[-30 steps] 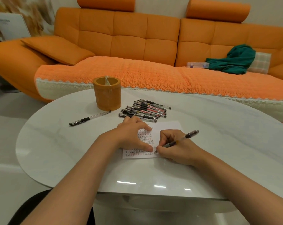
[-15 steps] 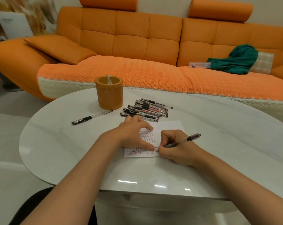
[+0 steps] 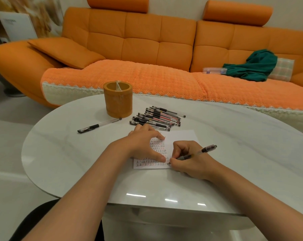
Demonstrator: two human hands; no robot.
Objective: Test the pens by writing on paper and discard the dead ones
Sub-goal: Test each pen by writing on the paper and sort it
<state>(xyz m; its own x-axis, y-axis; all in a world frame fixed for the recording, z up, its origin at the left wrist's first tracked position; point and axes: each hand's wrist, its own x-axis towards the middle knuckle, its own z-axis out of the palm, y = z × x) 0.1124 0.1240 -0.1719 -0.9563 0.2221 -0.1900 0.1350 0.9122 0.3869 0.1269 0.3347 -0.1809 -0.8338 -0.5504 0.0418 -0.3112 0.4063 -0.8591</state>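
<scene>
- The left hand (image 3: 143, 145) lies palm down on the paper (image 3: 182, 136), fingers spread and nearly straight. The forefinger reaches far and right, and the thumb points right along the near side, its tip just beside the right hand.
- The left forearm (image 3: 88, 188) is bare and comes in from the near left, slanting far and right to the wrist.
- The right hand (image 3: 190, 162) sits just right of the left, its heel down on the table (image 3: 243, 136), fingers curled round a pen (image 3: 199, 152) and pinching it low on the barrel.
- The right forearm (image 3: 262, 195) is bare and enters from the near right, slanting far and left.
</scene>
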